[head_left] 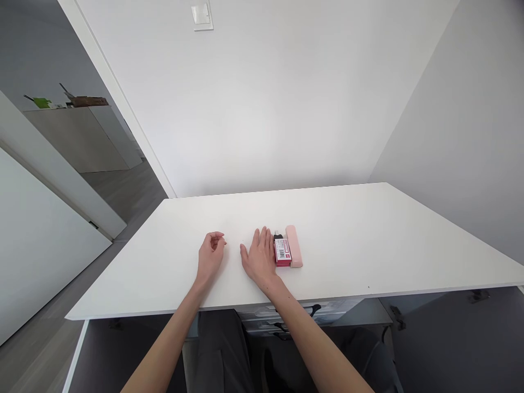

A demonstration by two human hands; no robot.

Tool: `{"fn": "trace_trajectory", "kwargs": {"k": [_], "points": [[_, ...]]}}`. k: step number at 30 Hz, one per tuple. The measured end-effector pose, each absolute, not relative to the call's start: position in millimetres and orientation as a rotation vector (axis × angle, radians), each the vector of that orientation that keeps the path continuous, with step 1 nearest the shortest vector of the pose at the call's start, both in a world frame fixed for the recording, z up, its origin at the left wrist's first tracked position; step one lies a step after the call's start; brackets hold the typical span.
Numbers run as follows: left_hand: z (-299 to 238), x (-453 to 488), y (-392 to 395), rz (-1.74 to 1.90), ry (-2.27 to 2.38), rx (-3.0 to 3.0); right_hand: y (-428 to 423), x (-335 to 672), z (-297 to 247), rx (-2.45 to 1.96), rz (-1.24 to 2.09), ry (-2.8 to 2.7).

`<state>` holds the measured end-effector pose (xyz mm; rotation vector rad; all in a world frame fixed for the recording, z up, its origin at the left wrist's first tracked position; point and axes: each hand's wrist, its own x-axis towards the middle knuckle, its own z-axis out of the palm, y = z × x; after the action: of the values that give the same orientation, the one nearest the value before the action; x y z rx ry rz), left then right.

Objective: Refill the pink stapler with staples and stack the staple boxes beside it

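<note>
My left hand (210, 255) rests on the white tabletop (335, 234) with its fingers loosely curled in towards the thumb; nothing shows inside it. To its right, my right hand (258, 257) lies flat, palm down, fingers stretched out and the thumb apart. Its outer edge is right beside a small red and white box (283, 251) with a printed label and barcode. Partly behind that box sits a small black item (278, 236) with a light tip, its kind unclear. A pink, long, rounded object (293, 246) stands against the box's right side.
Behind the table rises a white wall with a light switch (201, 15). A grey wall (470, 136) borders the right. At left, a doorway shows a cabinet (77, 136) and a white door (41, 240). Drawers with black handles (315, 310) sit below the table's front edge.
</note>
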<state>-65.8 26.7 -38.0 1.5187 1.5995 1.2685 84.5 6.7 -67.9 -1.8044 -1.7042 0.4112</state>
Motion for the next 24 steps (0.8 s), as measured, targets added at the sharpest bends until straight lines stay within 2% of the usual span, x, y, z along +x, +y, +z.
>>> {"fn": "trace_trajectory", "kwargs": {"k": [24], "points": [[-35.5,-63.0,27.4,1.208,1.673,1.55,8.8,209.0,-76.2,-1.931,0.303,-1.796]]}}
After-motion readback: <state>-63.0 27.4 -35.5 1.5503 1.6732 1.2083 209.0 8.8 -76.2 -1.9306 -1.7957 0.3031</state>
